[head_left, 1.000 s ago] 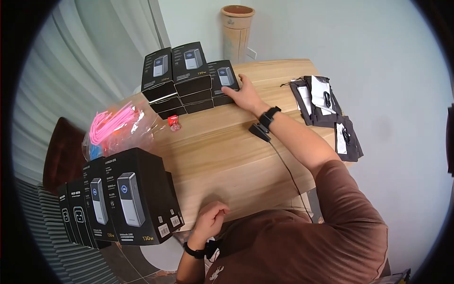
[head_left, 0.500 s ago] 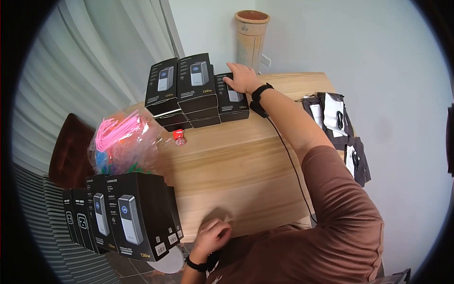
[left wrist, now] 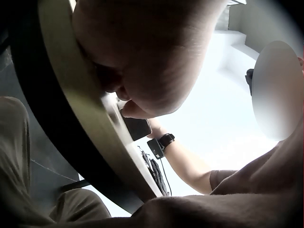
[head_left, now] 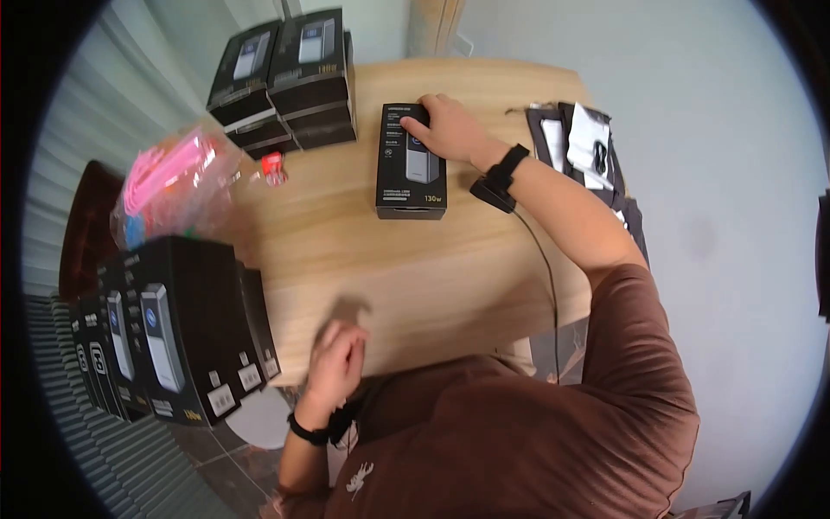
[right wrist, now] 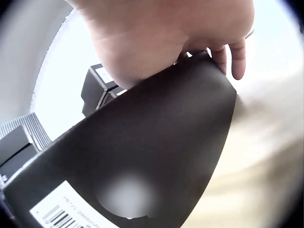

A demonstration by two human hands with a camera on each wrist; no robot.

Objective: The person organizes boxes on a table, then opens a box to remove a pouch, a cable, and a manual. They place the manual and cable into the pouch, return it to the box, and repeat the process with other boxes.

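Observation:
A black box (head_left: pixel 393 177) with a power bank picture lies face up on the wooden table (head_left: pixel 389 285). My right hand (head_left: pixel 456 130) grips its far end from above, thumb across the printed face. In the right wrist view the fingers of the right hand (right wrist: pixel 166 38) bend over the edge of the box (right wrist: pixel 156 128), whose side has a barcode label. Nothing is in my left hand (head_left: pixel 335 363), which rests loosely curled at the table's near edge. The left wrist view shows the underside of the left hand (left wrist: pixel 147 52) close up.
Black boxes (head_left: pixel 316 125) are stacked at the back left. Larger boxes (head_left: pixel 203 320) stand at the near left, beside a plastic bag (head_left: pixel 203 173) with pink strands. A small red item (head_left: pixel 273 166) lies near the stack. Dark pouches (head_left: pixel 558 143) lie right; a cable (head_left: pixel 549 268) trails from the wrist device.
My right hand has brought the box away from the right side of the stack, toward me. The head view has shifted. My left hand stays near the table's edge.

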